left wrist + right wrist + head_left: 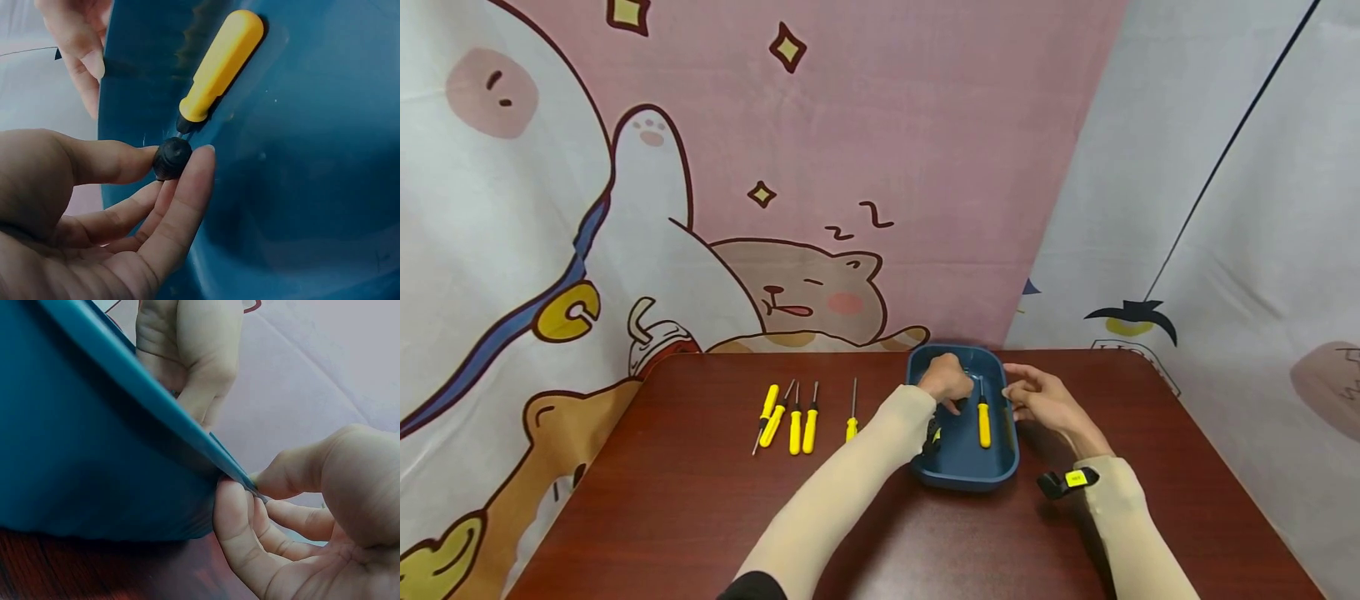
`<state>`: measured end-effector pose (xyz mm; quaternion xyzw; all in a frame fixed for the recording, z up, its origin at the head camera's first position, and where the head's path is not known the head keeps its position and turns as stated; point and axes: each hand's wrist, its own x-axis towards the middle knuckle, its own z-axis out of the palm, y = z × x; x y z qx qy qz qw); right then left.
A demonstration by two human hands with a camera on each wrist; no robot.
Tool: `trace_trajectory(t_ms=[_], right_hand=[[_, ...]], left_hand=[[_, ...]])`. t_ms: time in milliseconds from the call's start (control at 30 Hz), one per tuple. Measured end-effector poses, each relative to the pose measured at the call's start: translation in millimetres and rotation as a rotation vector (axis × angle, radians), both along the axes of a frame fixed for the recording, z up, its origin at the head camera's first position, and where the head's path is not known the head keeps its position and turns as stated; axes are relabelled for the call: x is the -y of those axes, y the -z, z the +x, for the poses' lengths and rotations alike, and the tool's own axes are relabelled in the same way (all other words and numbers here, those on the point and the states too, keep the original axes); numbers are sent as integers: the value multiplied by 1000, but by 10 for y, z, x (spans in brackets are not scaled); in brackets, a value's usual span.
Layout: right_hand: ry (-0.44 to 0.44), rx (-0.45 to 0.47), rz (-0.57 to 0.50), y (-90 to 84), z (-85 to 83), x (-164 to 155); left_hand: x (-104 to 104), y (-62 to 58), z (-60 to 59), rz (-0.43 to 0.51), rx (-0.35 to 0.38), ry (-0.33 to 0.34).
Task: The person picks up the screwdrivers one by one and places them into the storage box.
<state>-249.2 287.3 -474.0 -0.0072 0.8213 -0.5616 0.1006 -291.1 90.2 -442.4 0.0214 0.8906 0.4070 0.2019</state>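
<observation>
A dark blue tray (962, 482) stands on the dark red table (700, 517). One yellow-handled screwdriver (983, 423) lies inside it, handle toward me. My left hand (946, 382) reaches into the tray. Its thumb and fingers pinch a small black round piece (172, 157) right at the screwdriver's (219, 62) black collar. My right hand (1033, 400) is at the tray's right side. In the right wrist view it (247, 487) pinches the tray's rim (156, 406) between thumb and forefinger.
Several yellow-handled screwdrivers (795, 421) lie side by side on the table left of the tray, one more (852, 417) a little apart. A cartoon-print cloth (820, 167) hangs behind the table. A black wrist camera (1067, 482) sits on my right forearm.
</observation>
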Motion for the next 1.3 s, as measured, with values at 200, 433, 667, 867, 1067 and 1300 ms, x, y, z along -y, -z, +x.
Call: trace_trajectory(t_ms=[200,433,667,867,1067,1300], right_hand=[[-10,3,-14,-4,-11,-8],[-12,4,-19,1,-9,-12],[-16,-6,-15,10,-12,-5],[-16,-11,-7,-2,-11,12],[-15,1,5,-29,5,22],[-20,1,-10,-32,11,14]], left_hand=[[-56,30,0,-7,22,1],[-114,52,0,2,58,-16],[-138,92,-6,3,68,-35],[-150,109,-11,-23,59,-45],[-188,116,-8,-44,62,-50],[-222,134,0,-82,63,-29]])
